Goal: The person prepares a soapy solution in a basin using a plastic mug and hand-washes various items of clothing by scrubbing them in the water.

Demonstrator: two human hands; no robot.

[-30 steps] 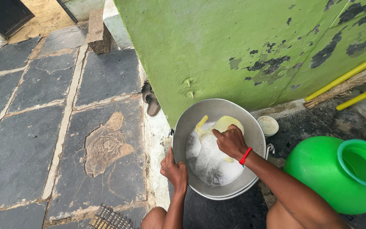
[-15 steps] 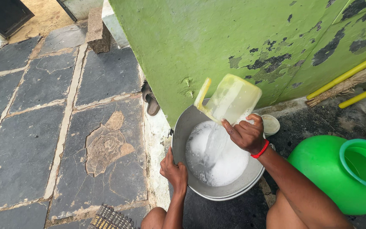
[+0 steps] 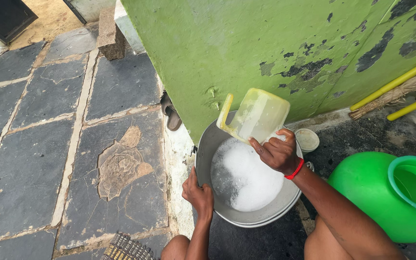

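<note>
Pale yellow plastic jug, translucent, held up above the metal basin, just in front of the green wall. Probably light and thin-walled, a little flexible if squeezed; wet and soapy, so likely slippery. Side handle free on the left; best place for a firm hold, though gripped now at the lower edge instead. Right hand with fingers closed narrow around the bottom rim of the jug, wrist with red band bent upward, forearm rising from lower right across the basin. Left hand on the near-left rim of the basin, fingers curled over the edge, arm nearly straight down. Basin full of white foam, likely heavy, rigid. Green plastic pot just beside, at right, untouched
</note>
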